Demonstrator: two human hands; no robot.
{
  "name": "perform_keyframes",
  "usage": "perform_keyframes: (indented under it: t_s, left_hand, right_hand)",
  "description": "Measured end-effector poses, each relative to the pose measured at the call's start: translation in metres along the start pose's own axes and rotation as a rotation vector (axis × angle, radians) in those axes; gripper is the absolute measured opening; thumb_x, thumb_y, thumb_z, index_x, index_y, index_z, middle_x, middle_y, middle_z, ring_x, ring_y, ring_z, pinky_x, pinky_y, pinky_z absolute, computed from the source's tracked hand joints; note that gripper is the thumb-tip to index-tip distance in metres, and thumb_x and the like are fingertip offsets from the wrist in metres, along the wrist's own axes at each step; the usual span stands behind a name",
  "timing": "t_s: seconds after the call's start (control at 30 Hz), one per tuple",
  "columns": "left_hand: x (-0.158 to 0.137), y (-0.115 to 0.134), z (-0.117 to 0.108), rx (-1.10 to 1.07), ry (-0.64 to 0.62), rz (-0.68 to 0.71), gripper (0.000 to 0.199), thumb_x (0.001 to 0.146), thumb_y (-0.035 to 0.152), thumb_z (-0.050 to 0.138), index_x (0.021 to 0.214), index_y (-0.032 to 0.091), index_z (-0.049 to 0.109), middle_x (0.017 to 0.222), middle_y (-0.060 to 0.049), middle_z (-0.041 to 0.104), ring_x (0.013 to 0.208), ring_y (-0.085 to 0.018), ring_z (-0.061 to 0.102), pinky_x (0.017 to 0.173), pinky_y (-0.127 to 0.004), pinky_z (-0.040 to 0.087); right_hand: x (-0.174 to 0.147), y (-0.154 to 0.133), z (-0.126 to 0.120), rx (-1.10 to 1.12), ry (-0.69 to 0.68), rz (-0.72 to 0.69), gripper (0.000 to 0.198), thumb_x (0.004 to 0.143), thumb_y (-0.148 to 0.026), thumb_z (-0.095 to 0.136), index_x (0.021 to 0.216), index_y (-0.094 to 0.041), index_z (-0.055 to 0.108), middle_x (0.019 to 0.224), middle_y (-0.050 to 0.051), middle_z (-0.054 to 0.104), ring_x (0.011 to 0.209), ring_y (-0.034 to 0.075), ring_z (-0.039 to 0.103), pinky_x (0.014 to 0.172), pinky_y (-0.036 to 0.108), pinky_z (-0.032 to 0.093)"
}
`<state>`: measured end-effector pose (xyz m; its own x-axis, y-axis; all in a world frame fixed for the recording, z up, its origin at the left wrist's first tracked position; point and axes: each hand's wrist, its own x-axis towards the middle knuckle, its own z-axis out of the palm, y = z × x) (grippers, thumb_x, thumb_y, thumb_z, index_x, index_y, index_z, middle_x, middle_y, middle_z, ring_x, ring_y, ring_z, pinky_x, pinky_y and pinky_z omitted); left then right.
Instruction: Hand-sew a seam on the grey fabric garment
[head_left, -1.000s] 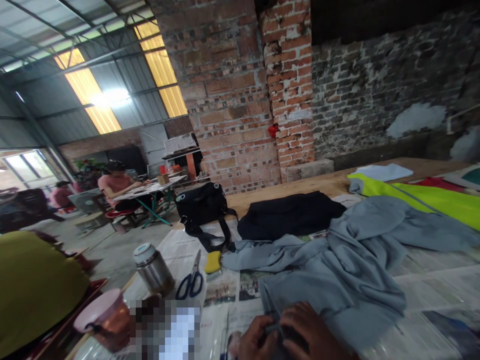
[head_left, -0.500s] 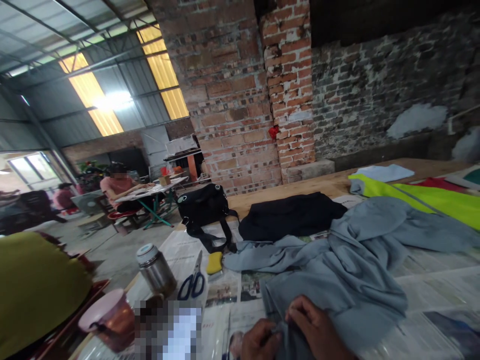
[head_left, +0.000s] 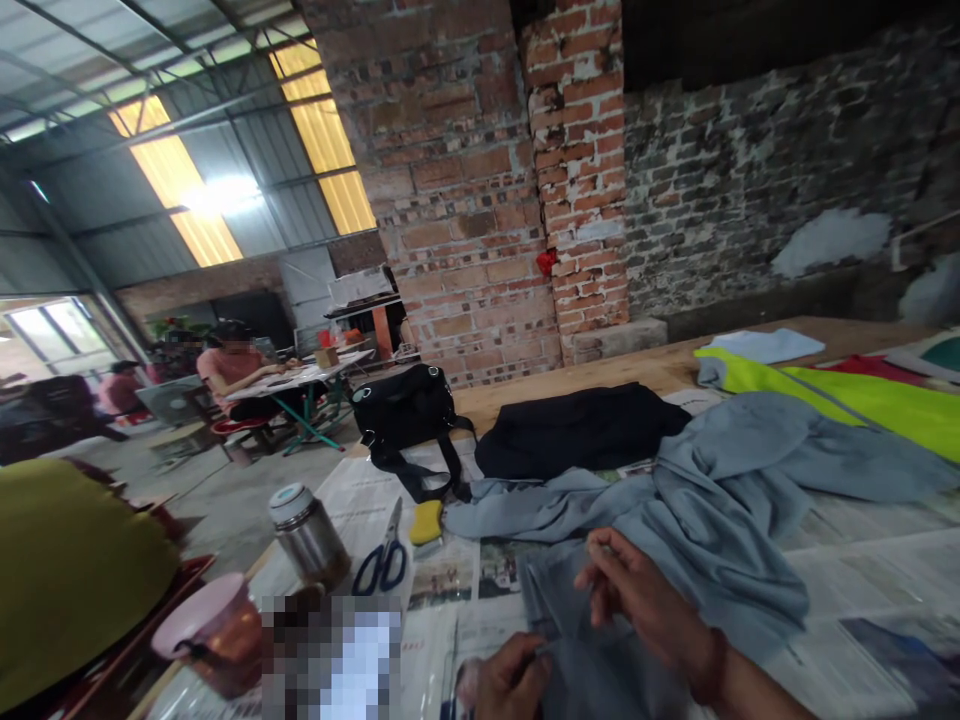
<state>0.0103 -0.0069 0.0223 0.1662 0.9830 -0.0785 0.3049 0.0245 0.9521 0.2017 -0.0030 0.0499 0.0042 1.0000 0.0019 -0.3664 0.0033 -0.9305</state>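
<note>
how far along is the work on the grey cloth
Early, it seems. Done: grey cloth spread on newspaper. In hand: left hand pinches its near edge; right hand is raised above it, fingers pinched as if pulling thread, too fine to confirm. Left: most of the cloth looks unhandled; scissors lie unused.

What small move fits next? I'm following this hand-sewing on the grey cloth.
Probably draw the right hand further up and away: its fingertips are pinched and lifted above the grey cloth, while the left hand pins the cloth's edge on the newspaper. No thread is visible.
</note>
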Motion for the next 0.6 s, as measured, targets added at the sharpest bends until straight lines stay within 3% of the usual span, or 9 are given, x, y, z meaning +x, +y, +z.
perform_keyframes:
  t_s: [0.2,0.4,0.6]
  left_hand:
    - [0.004,-0.013,-0.002,-0.060,0.004,-0.011,0.025,0.063,0.041,0.059,0.065,0.018,0.068,0.052,0.004,0.055,0.053,-0.012,0.045,0.053,-0.020,0.036]
    - [0.006,-0.017,-0.001,-0.043,0.070,-0.006,0.027,0.060,0.045,0.061,0.063,0.018,0.067,0.054,0.003,0.056,0.055,-0.013,0.045,0.054,-0.020,0.036]
    - [0.001,-0.006,0.000,-0.042,0.046,-0.004,0.020,0.064,0.037,0.058,0.061,0.018,0.065,0.049,0.005,0.047,0.051,-0.011,0.039,0.052,-0.020,0.034]
  right_hand:
    - [0.019,-0.016,-0.024,0.331,0.007,0.043,0.026,0.069,-0.031,0.068,0.084,-0.019,0.051,0.068,-0.003,0.061,0.055,0.010,0.059,0.054,0.022,0.047]
    - [0.033,-0.029,-0.045,0.355,0.123,-0.031,0.024,0.065,-0.027,0.073,0.080,-0.018,0.056,0.072,0.000,0.065,0.067,0.014,0.064,0.060,0.024,0.051]
    - [0.035,-0.034,-0.056,0.353,0.241,-0.130,0.028,0.058,-0.029,0.078,0.076,-0.019,0.059,0.069,-0.001,0.066,0.066,0.015,0.065,0.059,0.024,0.052]
